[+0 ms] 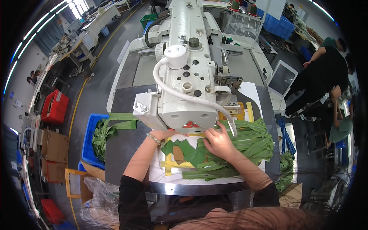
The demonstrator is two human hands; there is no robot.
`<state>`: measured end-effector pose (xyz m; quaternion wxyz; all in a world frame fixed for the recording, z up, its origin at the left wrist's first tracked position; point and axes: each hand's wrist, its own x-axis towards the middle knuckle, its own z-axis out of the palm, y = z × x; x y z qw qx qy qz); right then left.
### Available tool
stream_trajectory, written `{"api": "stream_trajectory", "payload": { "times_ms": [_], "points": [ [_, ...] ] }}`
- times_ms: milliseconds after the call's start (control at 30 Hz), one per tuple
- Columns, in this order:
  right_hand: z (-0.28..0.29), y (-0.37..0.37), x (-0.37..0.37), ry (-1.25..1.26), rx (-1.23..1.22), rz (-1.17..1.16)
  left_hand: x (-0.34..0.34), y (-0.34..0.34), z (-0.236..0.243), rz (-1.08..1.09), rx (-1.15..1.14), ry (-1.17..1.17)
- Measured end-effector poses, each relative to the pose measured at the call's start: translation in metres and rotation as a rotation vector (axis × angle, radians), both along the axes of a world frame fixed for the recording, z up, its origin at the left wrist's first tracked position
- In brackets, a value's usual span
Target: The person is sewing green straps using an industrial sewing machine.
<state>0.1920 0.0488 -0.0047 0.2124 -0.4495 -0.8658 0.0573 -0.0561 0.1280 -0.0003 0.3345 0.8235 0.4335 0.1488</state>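
A large white sewing machine [188,99] stands in front of me, its head hanging over the work area. My left hand [164,134], with a beaded bracelet at the wrist, reaches under the head's left side; most of its fingers are hidden there. My right hand [220,142] is at the head's lower front edge, fingers bent and apart, with nothing visible in them. Long green zipper strips [249,140] lie beside and under the right forearm. Between my arms are green fabric patches [186,149] and a brown patch [178,153], lying over a yellow sheet [166,164].
At the left, a blue bin [89,140] holds bunched green strips, and more strips [122,120] cross the table edge. Clear plastic bags [99,199] lie below. A tilted screen [282,78] stands at the right, near a person in black [320,73].
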Motion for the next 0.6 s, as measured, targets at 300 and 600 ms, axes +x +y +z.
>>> {"api": "stream_trajectory", "payload": {
  "times_ms": [300, 600],
  "points": [
    [-0.001, 0.001, -0.001, 0.009, -0.001, -0.022, 0.002, -0.008, -0.017, 0.035, -0.049, -0.136],
    [-0.007, -0.004, -0.001, -0.011, 0.064, -0.013, 0.004, -0.031, -0.028, 0.103, 0.102, -0.029]
  ]
}}
